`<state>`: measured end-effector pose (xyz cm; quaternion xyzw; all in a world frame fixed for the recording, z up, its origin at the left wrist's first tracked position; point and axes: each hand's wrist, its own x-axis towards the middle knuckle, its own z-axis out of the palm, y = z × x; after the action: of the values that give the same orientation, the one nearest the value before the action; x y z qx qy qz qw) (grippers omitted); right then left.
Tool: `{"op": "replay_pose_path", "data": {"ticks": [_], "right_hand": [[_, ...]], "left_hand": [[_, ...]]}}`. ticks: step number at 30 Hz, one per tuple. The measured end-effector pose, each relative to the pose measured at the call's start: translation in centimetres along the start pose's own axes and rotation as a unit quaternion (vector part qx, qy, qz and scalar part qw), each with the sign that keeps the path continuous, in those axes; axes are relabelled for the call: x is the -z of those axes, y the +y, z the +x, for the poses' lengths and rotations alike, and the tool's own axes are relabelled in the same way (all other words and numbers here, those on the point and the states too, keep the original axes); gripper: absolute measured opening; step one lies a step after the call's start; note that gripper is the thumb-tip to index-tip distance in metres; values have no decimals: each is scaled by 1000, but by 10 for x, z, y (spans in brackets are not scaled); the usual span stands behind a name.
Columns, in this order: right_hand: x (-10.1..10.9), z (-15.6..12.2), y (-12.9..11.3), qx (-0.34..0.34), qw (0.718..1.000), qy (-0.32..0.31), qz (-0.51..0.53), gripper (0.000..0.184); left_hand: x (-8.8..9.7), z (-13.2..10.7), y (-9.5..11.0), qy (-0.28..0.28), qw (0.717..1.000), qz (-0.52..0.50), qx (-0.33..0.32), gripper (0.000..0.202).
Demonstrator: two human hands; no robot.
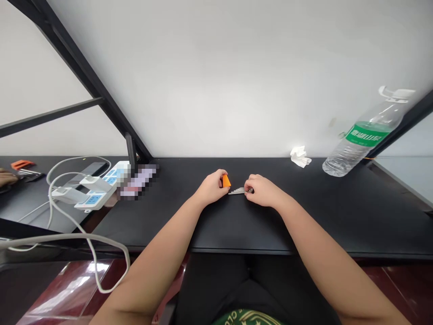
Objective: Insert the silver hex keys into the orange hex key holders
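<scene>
Hex-key set (234, 187) sits between the two hands, low over the black table (304, 216), straight ahead of the body.

Left hand (211, 188): fingers curled closed around the orange holder (226, 181), of which only a corner shows past the thumb.
Right hand (262, 190): fingertips pinched narrow on the far ends of the metal keys (237, 191). The exact grip is partly hidden by the knuckles.
The keys fan out from the holder toward the right hand, lying close to flat.

Handling, judged: light overall. Thin steel rods, stiff but smooth, likely to slip in a loose pinch. The plastic holder looks like the surer place to grip, with the bent key ends second.

Outward:
- Crumpled tissue (300, 156), beyond the right hand at the wall.
- Clear water bottle (363, 137) with a green label, further right, leaning.
- Power strip (98, 192) with plugs, well left of the left hand. A white cable (88, 239) loops off the table edge.
- Far left, another person's hand (5, 178) near a second orange set (22, 164).
</scene>
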<state>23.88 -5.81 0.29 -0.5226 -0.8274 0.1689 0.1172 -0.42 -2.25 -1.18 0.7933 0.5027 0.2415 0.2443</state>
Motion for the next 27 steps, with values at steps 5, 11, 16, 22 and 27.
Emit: {"op": "replay_pose_path", "data": {"ticks": [5, 11, 16, 22, 27], "right_hand": [[-4, -1, -14, -4, 998, -22, -61, 9], [-7, -4, -25, -29, 997, -32, -70, 11], [-1, -6, -17, 5, 1000, -24, 20, 17], [9, -3, 2, 46, 981, 123, 142, 22], [5, -3, 4, 79, 974, 163, 136, 25]], "left_hand": [[0, 1, -1, 4, 1000, 2, -10, 49], [-1, 1, -1, 7, 1000, -9, -4, 48], [-1, 1, -3, 30, 999, -29, -2, 47], [-1, 1, -5, 46, 997, -54, -9, 46], [-1, 0, -6, 42, 996, -70, -28, 48]]}}
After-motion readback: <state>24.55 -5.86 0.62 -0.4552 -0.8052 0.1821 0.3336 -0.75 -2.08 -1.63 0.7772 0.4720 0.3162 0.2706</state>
